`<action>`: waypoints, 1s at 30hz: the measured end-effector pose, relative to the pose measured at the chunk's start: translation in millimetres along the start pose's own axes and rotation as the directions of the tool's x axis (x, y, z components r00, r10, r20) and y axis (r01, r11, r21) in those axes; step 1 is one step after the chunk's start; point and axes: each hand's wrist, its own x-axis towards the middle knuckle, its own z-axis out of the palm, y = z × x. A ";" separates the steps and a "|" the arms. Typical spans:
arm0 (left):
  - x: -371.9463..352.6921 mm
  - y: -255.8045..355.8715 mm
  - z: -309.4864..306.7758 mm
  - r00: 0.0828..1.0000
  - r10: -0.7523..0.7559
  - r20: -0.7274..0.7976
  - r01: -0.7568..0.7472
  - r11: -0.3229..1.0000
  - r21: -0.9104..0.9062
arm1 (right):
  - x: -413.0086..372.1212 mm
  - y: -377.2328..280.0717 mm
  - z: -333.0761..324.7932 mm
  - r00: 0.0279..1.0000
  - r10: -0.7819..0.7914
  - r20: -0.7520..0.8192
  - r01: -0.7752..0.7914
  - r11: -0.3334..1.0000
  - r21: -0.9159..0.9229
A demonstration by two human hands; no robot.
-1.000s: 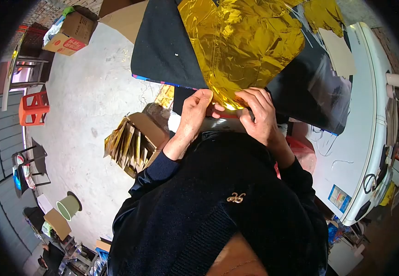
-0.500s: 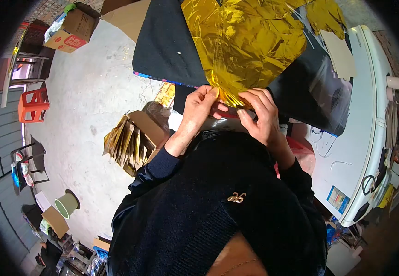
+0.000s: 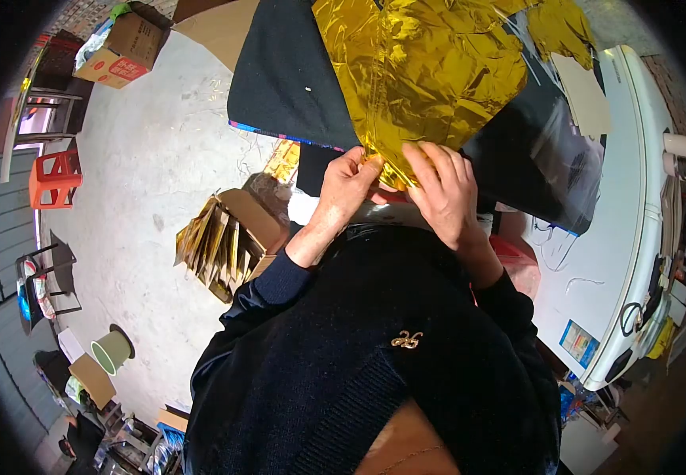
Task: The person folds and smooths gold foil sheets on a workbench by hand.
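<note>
A crinkled gold foil sheet [image 3: 446,75] spreads over a black cloth [image 3: 283,79] in front of me, its near end bunched to a narrow point. My left hand [image 3: 348,184] pinches the left side of that gathered end between thumb and fingers. Over the right side of the same end, my right hand [image 3: 444,190] is closed with its fingers curled on top of the foil. The thumb of my right hand is mostly hidden.
An open carton [image 3: 256,222] of folded gold foil pieces stands on the floor at left. Farther off are a red stool [image 3: 56,180], a green bin [image 3: 113,351] and a cardboard box [image 3: 125,51]. At right runs a white surface [image 3: 596,269], with clear plastic [image 3: 568,158] nearby.
My right hand has shifted slightly up and left, and its fingers now reach farther over the foil. My left hand keeps its pinch at nearly the same place.
</note>
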 end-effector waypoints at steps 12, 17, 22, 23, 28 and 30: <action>0.3 1.3 -2.3 0.997 -0.070 0.012 0.071 0.990 -0.123 | -5.4 3.3 10.5 0.995 -0.050 -0.091 0.057 0.995 0.081; -4.6 14.7 7.9 0.990 -0.137 -0.033 0.127 0.968 -0.217 | -4.8 1.1 9.5 0.993 -0.084 -0.084 0.089 0.995 0.047; -6.8 19.3 6.3 0.990 -0.140 -0.031 0.131 0.970 -0.205 | -9.0 2.7 11.1 0.989 -0.130 -0.076 0.134 0.990 0.043; -4.2 11.0 3.4 0.992 -0.124 -0.017 0.120 0.984 -0.134 | -9.9 3.2 10.6 0.989 -0.134 -0.060 0.138 0.988 0.068; -2.3 -2.3 -2.0 0.997 -0.077 0.008 0.077 0.997 0.031 | -10.8 5.0 1.2 0.993 -0.095 -0.075 0.102 0.989 0.104; -0.6 -7.4 -6.7 0.996 -0.088 0.010 0.088 0.994 0.062 | -10.5 6.5 1.4 0.992 -0.066 -0.109 0.072 0.996 0.051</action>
